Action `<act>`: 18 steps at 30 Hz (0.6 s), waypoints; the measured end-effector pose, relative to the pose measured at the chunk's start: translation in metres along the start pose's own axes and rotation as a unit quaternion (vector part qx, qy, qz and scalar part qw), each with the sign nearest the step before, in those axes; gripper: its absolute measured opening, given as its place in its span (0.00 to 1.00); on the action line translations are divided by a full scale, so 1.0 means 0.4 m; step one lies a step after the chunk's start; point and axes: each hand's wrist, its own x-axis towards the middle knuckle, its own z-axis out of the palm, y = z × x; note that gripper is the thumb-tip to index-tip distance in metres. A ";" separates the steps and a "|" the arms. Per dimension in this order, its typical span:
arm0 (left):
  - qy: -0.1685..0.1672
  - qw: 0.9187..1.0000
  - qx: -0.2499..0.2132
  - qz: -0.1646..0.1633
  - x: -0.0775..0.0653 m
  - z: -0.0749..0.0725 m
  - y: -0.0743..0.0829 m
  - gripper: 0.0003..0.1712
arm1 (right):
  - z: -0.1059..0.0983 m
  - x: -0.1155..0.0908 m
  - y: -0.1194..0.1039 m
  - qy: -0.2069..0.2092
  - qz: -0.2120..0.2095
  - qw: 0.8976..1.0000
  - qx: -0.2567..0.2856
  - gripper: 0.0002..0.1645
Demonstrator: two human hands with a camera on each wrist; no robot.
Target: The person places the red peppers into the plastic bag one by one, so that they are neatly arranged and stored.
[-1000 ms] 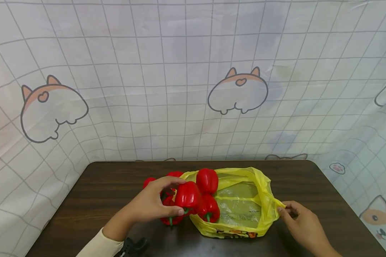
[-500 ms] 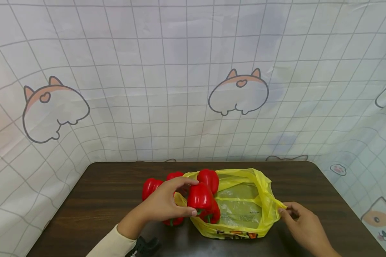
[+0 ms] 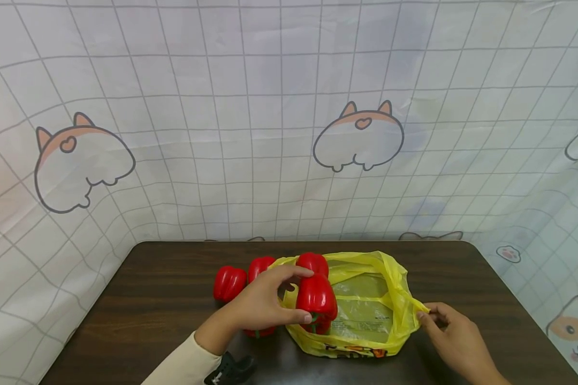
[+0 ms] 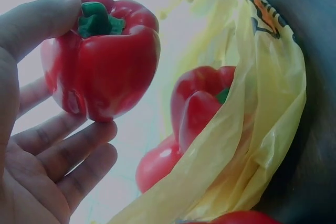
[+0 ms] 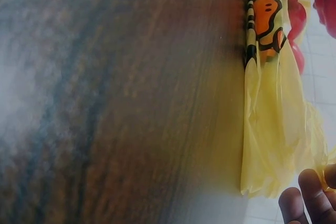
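Red and glossy, a blocky bell pepper with a green stem (image 3: 316, 297) was grasped between the thumb and fingers of my left hand (image 3: 265, 302), above the left part of the mouth of a thin yellow plastic bag (image 3: 397, 280); the fingers of my right hand (image 3: 455, 334) pinched the bag's right edge and held the mouth wide; I judged that this pull mattered most, since such soft film could fold inwards; to my mind the left fingers needed to carry the pepper further right, past the two smooth red peppers (image 4: 202, 81) at the bag's left side, and let go only low over its bare bottom, lest anything roll.

My left hand covered some of the loose red peppers (image 3: 229, 283) on the dark wood-grained table (image 3: 125, 326), so I could not count them surely; the held pepper hid most of the nearer one in the bag, and I could not tell whether they touched; the right wrist view cut off the pinch at its lower corner; a black object (image 3: 231, 369) by my left wrist was too cropped to name.
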 end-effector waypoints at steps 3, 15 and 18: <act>-0.001 1.000 0.004 0.006 0.007 0.009 -0.001 0.41 | 0.000 0.000 0.000 -0.001 0.000 1.000 0.001 0.27; -0.007 1.000 0.008 0.012 0.043 0.053 0.000 0.40 | 0.002 0.000 0.002 -0.004 0.002 1.000 0.001 0.26; -0.013 1.000 -0.002 0.013 0.052 0.062 0.002 0.39 | 0.003 0.002 0.002 -0.005 0.003 1.000 0.001 0.26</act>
